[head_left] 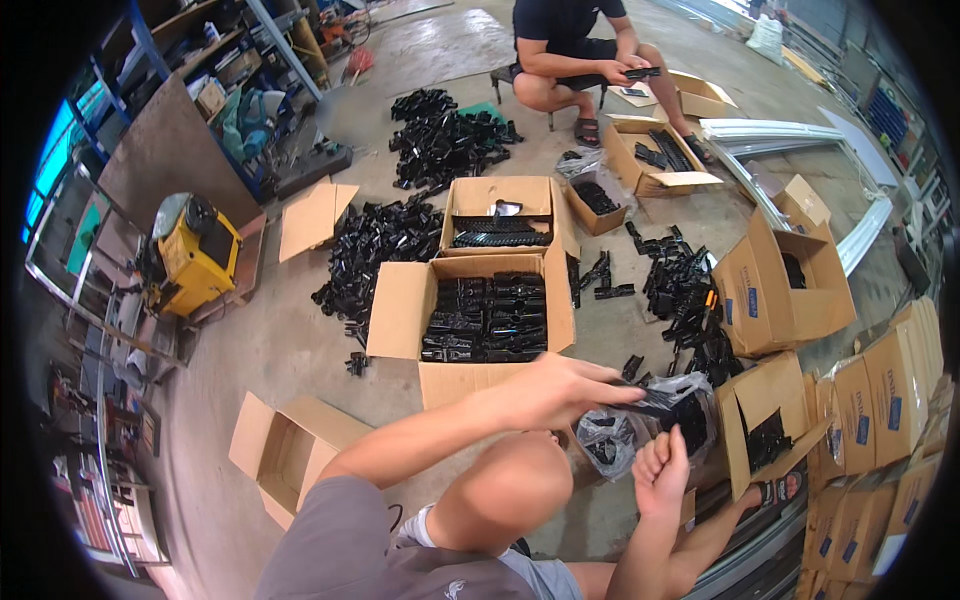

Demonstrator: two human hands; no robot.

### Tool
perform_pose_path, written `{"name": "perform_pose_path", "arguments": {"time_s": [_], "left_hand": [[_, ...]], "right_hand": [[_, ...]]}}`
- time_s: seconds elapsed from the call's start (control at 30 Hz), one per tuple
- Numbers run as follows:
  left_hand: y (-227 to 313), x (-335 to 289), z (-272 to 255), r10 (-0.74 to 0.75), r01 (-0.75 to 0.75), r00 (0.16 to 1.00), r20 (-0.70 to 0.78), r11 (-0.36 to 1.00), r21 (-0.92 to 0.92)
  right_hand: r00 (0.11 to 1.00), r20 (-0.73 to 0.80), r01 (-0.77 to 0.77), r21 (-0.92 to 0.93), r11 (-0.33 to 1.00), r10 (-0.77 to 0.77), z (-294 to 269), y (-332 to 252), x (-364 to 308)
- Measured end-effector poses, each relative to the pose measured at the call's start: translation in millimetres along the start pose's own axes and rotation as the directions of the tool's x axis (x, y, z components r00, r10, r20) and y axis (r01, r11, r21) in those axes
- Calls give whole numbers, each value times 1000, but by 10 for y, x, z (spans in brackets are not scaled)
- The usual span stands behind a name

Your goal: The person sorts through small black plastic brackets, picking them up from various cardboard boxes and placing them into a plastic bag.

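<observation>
My left hand (555,388) reaches across my raised knee, its fingers closed on a long black part (652,402), which looks like a hinge-like fitting. Just below and to the right, my right hand (662,465) is curled closed; whatever it may hold is hidden. Under both hands stands a box lined with a clear plastic bag (705,405), with dark pieces inside. Another clear bag (608,440) with small black parts lies to its left. In front of me an open carton (402,310) holds black fittings stacked in rows.
Behind that carton is another half-filled carton (500,188). Heaps of loose black fittings (385,245) lie left, others (680,280) right. An empty carton (285,455) sits near left, stacked flat cartons (880,400) at right. A co-worker (570,50) sits ahead holding a black part.
</observation>
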State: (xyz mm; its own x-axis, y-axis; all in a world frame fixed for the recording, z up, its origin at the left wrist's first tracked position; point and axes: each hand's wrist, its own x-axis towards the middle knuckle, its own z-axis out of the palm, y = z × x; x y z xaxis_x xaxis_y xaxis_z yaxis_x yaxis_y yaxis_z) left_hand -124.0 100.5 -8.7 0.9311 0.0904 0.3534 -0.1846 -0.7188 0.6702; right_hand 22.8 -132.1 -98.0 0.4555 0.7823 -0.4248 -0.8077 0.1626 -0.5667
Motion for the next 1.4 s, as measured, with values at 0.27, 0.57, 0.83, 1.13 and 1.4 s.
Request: {"name": "perform_pose_path", "arguments": {"time_s": [0.27,0.57,0.83,1.13,1.4], "left_hand": [[-1829,-1609,-719,-687,736,676,-265,635,233],[-2885,-1065,-366,-646,689,724,-242,691,219],[-3469,-594,429,-723,719,683,-105,639,273],[-2315,-153,644,-381,438,640,-667,894,-90],[-1936,812,2300,-647,644,756,101,763,63]], "right_hand": [[851,-496,-98,166,981,169,-1422,677,-391],[741,-649,-311,-103,945,173,-1345,1076,-400],[811,-574,-333,-304,893,107,-1075,1270,-380],[780,-626,-299,-353,887,14,-1198,704,-136],[873,-488,-278,-529,802,-19,-1123,855,63]]}}
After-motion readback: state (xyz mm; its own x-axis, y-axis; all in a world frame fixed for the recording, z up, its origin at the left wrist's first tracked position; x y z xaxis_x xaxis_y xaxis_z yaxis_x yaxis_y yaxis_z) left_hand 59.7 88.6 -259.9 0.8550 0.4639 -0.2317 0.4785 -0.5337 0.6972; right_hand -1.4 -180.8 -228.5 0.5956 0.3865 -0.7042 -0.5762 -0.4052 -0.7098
